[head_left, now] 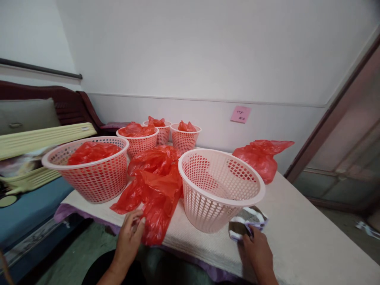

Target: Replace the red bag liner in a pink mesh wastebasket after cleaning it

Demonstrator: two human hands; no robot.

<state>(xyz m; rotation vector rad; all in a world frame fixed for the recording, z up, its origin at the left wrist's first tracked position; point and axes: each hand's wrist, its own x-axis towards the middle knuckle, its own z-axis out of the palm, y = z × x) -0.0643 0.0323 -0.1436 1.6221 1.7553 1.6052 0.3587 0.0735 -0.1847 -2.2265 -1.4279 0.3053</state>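
My left hand [130,231] is at the near edge of a crumpled red plastic bag [158,190], thumb and fingertips closed on its border. The bag lies spread on the table between two baskets. My right hand [259,250] pinches the edge of a folded cloth [247,221] striped brown and white, with a bit of purple. Part of that cloth is hidden behind the base of a pale pink plastic basket [204,211]. No contents show inside this basket; red shows through the holes in its far wall.
Left of the bag stands a pink basket [97,184] with red plastic inside; several similar ones [185,140] are behind. A tied, filled red bag [258,156] sits at the back right of the cloth-covered table [303,229]. A pink note [240,114] is on the wall.
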